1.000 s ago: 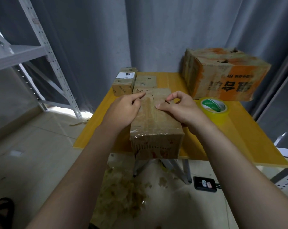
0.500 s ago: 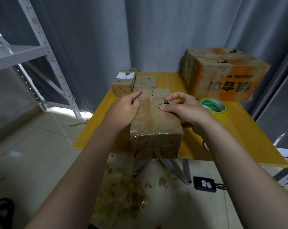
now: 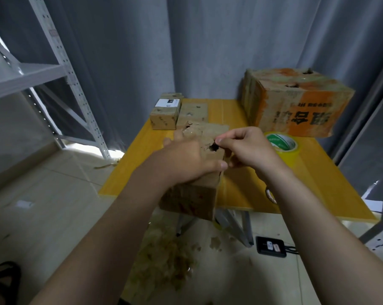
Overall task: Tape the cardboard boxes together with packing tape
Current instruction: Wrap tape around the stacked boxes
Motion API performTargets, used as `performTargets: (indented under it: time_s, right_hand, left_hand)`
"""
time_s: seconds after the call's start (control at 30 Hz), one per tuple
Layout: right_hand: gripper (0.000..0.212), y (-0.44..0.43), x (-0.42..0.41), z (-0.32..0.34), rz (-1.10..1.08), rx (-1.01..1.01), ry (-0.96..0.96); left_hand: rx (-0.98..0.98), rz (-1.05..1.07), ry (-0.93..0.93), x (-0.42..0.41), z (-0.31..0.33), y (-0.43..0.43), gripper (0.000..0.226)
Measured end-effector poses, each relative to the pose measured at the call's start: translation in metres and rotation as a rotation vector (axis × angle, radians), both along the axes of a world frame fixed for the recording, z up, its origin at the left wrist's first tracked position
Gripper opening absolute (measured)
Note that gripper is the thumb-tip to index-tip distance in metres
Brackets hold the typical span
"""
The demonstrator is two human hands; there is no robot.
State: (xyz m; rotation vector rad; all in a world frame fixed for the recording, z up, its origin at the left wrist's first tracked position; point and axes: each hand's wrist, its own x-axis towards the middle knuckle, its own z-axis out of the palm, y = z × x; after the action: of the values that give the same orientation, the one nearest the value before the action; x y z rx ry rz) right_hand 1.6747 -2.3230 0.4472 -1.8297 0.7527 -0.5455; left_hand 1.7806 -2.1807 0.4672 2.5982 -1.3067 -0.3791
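Note:
A worn brown cardboard box (image 3: 190, 201) wrapped in clear tape sits at the front of the yellow table (image 3: 247, 186), jutting over the edge. My left hand (image 3: 186, 159) lies across its top, fingers over the far left side and thumb hooked on the right edge, gripping it. My right hand (image 3: 250, 148) has its fingers curled; forefinger and thumb pinch a bit of clear tape beside a torn hole (image 3: 214, 147) in the top. A yellow packing tape roll (image 3: 281, 144) with a green core label lies flat just right of my right hand.
A big orange-printed carton (image 3: 296, 106) stands at the table's back right. Two small boxes (image 3: 166, 113) (image 3: 192, 113) sit at the back left. A metal shelf (image 3: 54, 69) is on the left. Tape scraps (image 3: 164, 256) and a black device (image 3: 272, 247) lie on the floor.
The box has swung so its near end points left and sticks out over the edge. My left hand moved from its left side onto its top. My right hand shifted slightly right, still pinching.

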Motion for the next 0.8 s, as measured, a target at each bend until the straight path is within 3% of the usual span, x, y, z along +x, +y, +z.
performTargets:
  time_s: [0.13,0.23,0.3,0.33,0.43,0.57,0.67,0.8]
  right_hand:
    - [0.028,-0.007,-0.009,0.007,-0.010,-0.116,0.016]
    - [0.017,-0.012,-0.008,0.004,-0.106,-0.299,-0.066]
    - [0.011,-0.014,-0.006,0.003,-0.156,-0.427,0.046]
    - [0.021,-0.014,-0.006,0.002,-0.140,-0.460,0.121]
    - [0.039,-0.014,-0.005,0.003,-0.040,-0.400,0.190]
    - [0.036,-0.015,-0.004,0.010,-0.011,-0.366,0.266]
    - [0.045,-0.009,-0.005,0.012,0.028,-0.363,0.319]
    - [0.051,-0.002,-0.001,0.008,0.041,-0.423,0.323]
  left_hand:
    - [0.049,-0.039,-0.001,-0.007,0.003,0.000,0.104]
    - [0.014,-0.125,0.053,0.002,0.009,0.003,0.109]
    - [-0.002,-0.171,0.063,0.007,0.011,0.005,0.113]
    - [-0.009,-0.188,0.060,0.009,0.011,0.005,0.111]
    - [-0.012,-0.214,0.079,0.018,0.012,0.009,0.107]
    - [0.034,-0.226,0.054,0.027,0.012,0.011,0.108]
    - [0.039,-0.236,0.002,0.028,0.009,0.009,0.094]
    - [-0.007,-0.205,0.008,0.029,0.008,0.007,0.092]
